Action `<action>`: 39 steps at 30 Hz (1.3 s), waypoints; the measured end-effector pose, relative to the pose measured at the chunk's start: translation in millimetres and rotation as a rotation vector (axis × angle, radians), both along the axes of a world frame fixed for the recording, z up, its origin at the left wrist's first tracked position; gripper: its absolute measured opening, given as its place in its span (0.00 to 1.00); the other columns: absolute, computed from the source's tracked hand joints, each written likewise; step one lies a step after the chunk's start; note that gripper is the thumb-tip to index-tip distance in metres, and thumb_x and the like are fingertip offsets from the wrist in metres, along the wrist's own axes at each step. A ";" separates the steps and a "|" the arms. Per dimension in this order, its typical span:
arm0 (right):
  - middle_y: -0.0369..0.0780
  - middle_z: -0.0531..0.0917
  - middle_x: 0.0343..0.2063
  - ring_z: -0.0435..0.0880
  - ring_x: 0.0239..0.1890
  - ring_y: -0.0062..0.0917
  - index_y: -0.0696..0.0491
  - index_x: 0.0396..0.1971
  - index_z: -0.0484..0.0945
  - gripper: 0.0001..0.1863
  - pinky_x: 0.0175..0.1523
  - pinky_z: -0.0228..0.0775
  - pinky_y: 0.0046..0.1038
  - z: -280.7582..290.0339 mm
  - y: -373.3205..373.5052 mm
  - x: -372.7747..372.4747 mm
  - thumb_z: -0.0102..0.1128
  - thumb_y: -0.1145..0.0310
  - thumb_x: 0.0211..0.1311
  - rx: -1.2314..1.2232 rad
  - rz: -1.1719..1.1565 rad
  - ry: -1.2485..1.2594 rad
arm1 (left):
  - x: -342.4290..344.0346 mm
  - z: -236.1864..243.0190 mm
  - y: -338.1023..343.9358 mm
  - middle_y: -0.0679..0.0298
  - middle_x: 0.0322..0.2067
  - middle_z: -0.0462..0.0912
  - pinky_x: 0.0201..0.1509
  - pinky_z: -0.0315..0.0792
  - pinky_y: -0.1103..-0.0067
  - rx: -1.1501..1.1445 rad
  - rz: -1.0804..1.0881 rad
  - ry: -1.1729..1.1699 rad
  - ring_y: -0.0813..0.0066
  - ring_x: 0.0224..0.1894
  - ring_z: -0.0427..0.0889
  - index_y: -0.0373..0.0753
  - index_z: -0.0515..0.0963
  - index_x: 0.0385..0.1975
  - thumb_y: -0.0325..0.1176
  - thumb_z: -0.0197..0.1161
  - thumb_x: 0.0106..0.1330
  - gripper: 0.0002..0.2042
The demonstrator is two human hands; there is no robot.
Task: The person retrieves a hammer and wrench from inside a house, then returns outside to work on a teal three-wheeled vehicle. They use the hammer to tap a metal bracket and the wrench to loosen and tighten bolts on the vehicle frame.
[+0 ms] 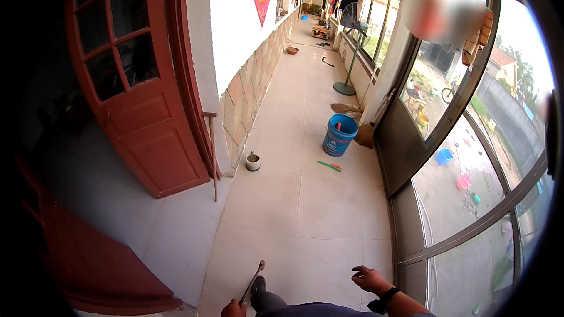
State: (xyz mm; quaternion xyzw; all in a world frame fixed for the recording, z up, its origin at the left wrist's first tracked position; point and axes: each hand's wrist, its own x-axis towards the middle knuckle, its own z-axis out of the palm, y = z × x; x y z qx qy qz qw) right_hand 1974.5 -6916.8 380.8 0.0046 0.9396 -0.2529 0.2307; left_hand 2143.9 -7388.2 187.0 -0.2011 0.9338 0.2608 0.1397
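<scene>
My left hand (234, 309) is closed round the lower end of a thin dark-handled tool (251, 280). Its small pale, rounded head points forward, close to my dark shoe (258, 285); I cannot make out its exact kind. Over the tiles on the right, my right hand (373, 280) hangs with its fingers loosely apart and nothing in them. A black band circles that wrist. Farther ahead stands a blue bucket (338, 142) with a red object inside. Just in front of it, a green and pink long-handled item (330, 166) lies on the floor.
At left are a red door (147, 117), a leaning wooden stick (213, 158) and a small white plant pot (253, 162). A broom (346, 108) and a standing fan (345, 88) are beyond the bucket. A glazed metal door (411, 135) lines the right.
</scene>
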 end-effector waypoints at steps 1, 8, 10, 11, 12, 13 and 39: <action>0.42 0.89 0.40 0.87 0.45 0.40 0.51 0.54 0.77 0.23 0.53 0.78 0.38 13.6 -31.7 -16.6 0.62 0.56 0.63 -0.027 0.068 -0.007 | -0.5 -11.2 -20.3 0.53 0.28 0.79 0.32 0.76 0.63 -0.039 -0.029 0.007 0.57 0.29 0.79 0.40 0.76 0.34 0.36 0.55 0.68 0.07; 0.40 0.88 0.44 0.87 0.47 0.36 0.51 0.56 0.76 0.23 0.56 0.78 0.33 60.2 -118.1 -91.6 0.61 0.58 0.64 -0.046 0.136 0.010 | -20.5 -23.1 -102.5 0.58 0.28 0.78 0.31 0.75 0.67 -0.277 -0.322 0.305 0.62 0.28 0.78 0.41 0.76 0.33 0.32 0.55 0.67 0.04; 0.40 0.88 0.42 0.87 0.46 0.37 0.50 0.56 0.76 0.22 0.54 0.78 0.35 51.0 -105.7 -89.0 0.61 0.57 0.64 -0.001 0.116 0.038 | -46.4 7.7 -105.4 0.56 0.29 0.78 0.33 0.75 0.65 -0.155 -0.251 0.201 0.59 0.30 0.79 0.40 0.76 0.33 0.34 0.55 0.67 0.06; 0.40 0.89 0.41 0.87 0.45 0.38 0.49 0.55 0.76 0.22 0.53 0.79 0.37 47.7 -101.2 -85.7 0.62 0.56 0.64 0.027 0.104 0.047 | -59.7 22.1 -105.1 0.55 0.29 0.79 0.34 0.75 0.64 -0.076 -0.199 0.116 0.58 0.30 0.79 0.40 0.76 0.34 0.36 0.55 0.67 0.07; 0.40 0.88 0.42 0.87 0.46 0.38 0.50 0.56 0.76 0.23 0.54 0.78 0.36 44.6 -94.0 -79.9 0.61 0.56 0.64 0.025 0.068 0.027 | -68.8 38.6 -102.9 0.54 0.29 0.79 0.35 0.75 0.63 -0.032 -0.162 0.055 0.56 0.31 0.79 0.39 0.76 0.34 0.37 0.55 0.68 0.08; 0.40 0.88 0.43 0.86 0.47 0.37 0.50 0.56 0.76 0.24 0.55 0.77 0.34 42.7 -84.5 -72.2 0.61 0.56 0.63 0.025 0.023 0.004 | -78.3 52.8 -98.7 0.53 0.29 0.80 0.36 0.75 0.62 0.006 -0.143 0.002 0.54 0.32 0.80 0.39 0.76 0.34 0.39 0.56 0.68 0.10; 0.45 0.78 0.54 0.78 0.56 0.41 0.51 0.58 0.73 0.27 0.60 0.72 0.37 82.7 401.8 234.4 0.68 0.65 0.58 0.417 -1.116 0.869 | -209.9 164.7 308.0 0.44 0.31 0.84 0.42 0.75 0.53 -0.277 -0.954 -0.089 0.40 0.37 0.84 0.33 0.77 0.36 0.48 0.59 0.69 0.19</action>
